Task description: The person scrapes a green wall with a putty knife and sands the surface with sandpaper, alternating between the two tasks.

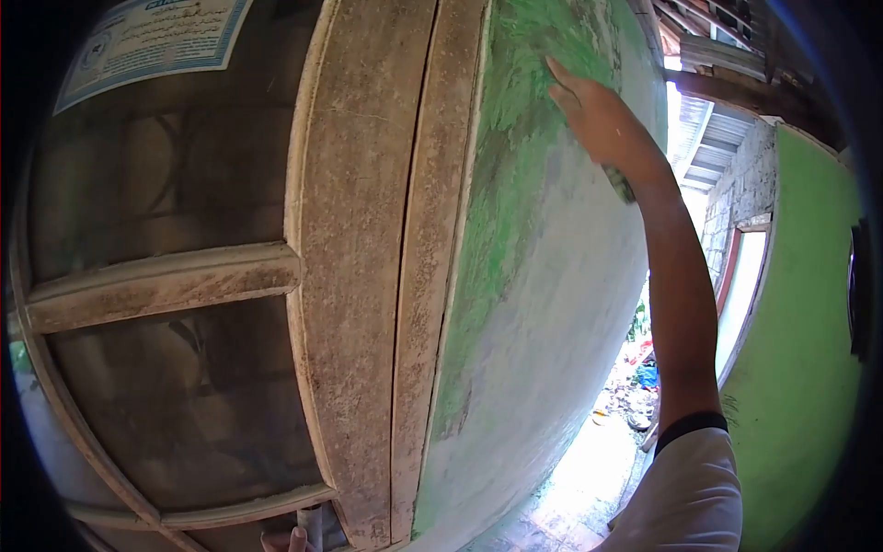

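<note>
My right hand (602, 120) is raised against the wall (552, 239), at its patchy green upper part. The fingers are pressed together and point up and left; what lies under them is hidden. From beneath the heel of the hand a narrow greenish-dark piece (619, 184) sticks out, too unclear to name. At the bottom edge, my left hand (283, 541) is mostly cut off, with its fingers wrapped against a pale upright cylinder (311, 526). The lower wall surface is whitish grey, with green streaks beside the wooden frame (368, 230).
Dusty glass panes (166, 386) in wooden frames fill the left side, with a printed sheet (156, 41) at the top. A green wall (800, 322) stands at the right. Between the walls runs a bright passage (589, 469) with scattered items on its floor.
</note>
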`<state>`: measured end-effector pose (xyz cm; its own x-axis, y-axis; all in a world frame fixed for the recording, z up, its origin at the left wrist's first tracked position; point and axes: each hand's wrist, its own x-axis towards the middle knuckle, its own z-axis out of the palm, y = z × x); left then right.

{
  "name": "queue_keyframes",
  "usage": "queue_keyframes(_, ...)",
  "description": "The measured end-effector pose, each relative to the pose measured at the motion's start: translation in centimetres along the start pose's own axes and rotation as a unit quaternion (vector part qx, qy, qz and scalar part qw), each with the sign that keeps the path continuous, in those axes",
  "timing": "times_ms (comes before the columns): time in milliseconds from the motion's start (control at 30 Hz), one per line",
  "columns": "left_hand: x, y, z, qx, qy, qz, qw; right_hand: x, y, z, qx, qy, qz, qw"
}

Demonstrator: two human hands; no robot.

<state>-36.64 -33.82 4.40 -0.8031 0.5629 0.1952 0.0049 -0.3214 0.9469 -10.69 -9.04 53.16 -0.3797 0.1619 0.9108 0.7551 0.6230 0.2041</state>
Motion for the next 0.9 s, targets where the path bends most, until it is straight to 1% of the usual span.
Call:
queue_keyframes(33, 0.2, -0.4, -0.5, 0.000, 0.006, 0.000, 1.000, -0.7, -0.1, -0.1, 0.003, -0.015, -0.017, 1.000)
queue_keyframes(100, 1.0, -1.1, -1.1, 0.021, -0.107, 0.038, 0.993, -0.8, 0.2, 0.5, 0.003, 0.007, -0.035, 0.999)
queue_keyframes(133, 1.1, -1.0, -1.2, 0.036, -0.117, 0.052, 0.991, -1.0, 0.2, 1.1, 0.006, 0.025, -0.040, 0.999)
queue_keyframes(167, 0.9, -0.7, -1.1, 0.042, -0.104, 0.053, 0.992, 0.0, 0.3, 1.3, 0.020, 0.027, -0.042, 0.999)
queue_keyframes(233, 1.0, -0.5, -0.6, 0.022, -0.092, 0.075, 0.993, 3.3, -1.1, -0.5, 0.073, -0.014, 0.076, 0.994)
queue_keyframes(267, 1.7, -3.5, -2.9, 0.054, -0.136, 0.067, 0.987, 4.0, -1.1, -0.9, 0.082, -0.012, 0.075, 0.994)
queue_keyframes(300, 1.8, -3.9, -2.2, 0.057, -0.130, 0.069, 0.988, 4.6, -1.0, -1.3, 0.072, -0.018, 0.073, 0.995)
queue_keyframes(367, 1.2, -4.2, -1.2, -0.001, 0.011, 0.089, 0.996, 3.8, -0.2, -1.1, 0.066, -0.030, 0.071, 0.995)
queue_keyframes(400, 1.1, -3.9, -1.1, 0.008, 0.008, 0.068, 0.998, 2.4, 0.4, -0.7, 0.044, -0.028, 0.013, 0.999)
queue_keyframes(433, 1.1, -3.5, -1.3, 0.007, 0.012, 0.070, 0.997, 1.7, 1.2, -0.2, 0.021, -0.022, -0.046, 0.998)
queue_keyframes(467, 0.9, -3.1, -1.4, -0.008, -0.018, 0.052, 0.998, 2.0, 2.6, 0.9, 0.023, -0.020, -0.052, 0.998)
queue_keyframes(500, 0.5, -2.8, -1.1, -0.023, -0.046, 0.033, 0.998, 2.8, 3.9, 2.3, -0.021, 0.055, -0.112, 0.992)
queue_keyframes(533, 0.4, -2.5, -0.1, 0.006, -0.012, 0.046, 0.999, 3.8, 5.3, 3.5, -0.061, 0.128, -0.167, 0.976)
queue_keyframes(567, 0.0, -3.1, 0.4, 0.007, -0.004, 0.044, 0.999, 5.1, 5.0, 2.5, -0.053, 0.128, -0.170, 0.976)
queue_keyframes(600, -0.3, -3.6, 0.6, 0.015, -0.014, 0.047, 0.999, 6.6, 3.9, 0.7, -0.032, 0.064, -0.072, 0.995)
queue_keyframes(633, -0.7, -3.5, 0.7, 0.022, -0.025, 0.055, 0.998, 7.3, 3.5, -0.4, -0.010, 0.001, 0.028, 1.000)
queue_keyframes(700, -2.5, -3.8, 2.1, 0.038, 0.003, 0.056, 0.998, 7.1, 3.8, -0.8, -0.006, 0.007, 0.005, 1.000)
queue_keyframes(767, -4.6, -5.8, 3.2, -0.021, 0.048, 0.024, 0.998, 5.8, 4.6, -0.4, -0.011, 0.006, -0.017, 1.000)
queue_keyframes(833, -7.0, -9.5, 3.6, -0.010, 0.047, 0.004, 0.999, 3.0, 5.6, 1.2, -0.036, 0.018, -0.078, 0.996)
queue_keyframes(867, -8.5, -11.1, 4.2, 0.012, 0.030, -0.007, 0.999, 1.2, 5.4, 1.0, -0.030, 0.014, -0.080, 0.996)
queue_keyframes(900, -10.2, -11.9, 4.7, 0.037, 0.014, -0.021, 0.999, -0.7, 4.9, 0.6, -0.017, -0.015, -0.058, 0.998)
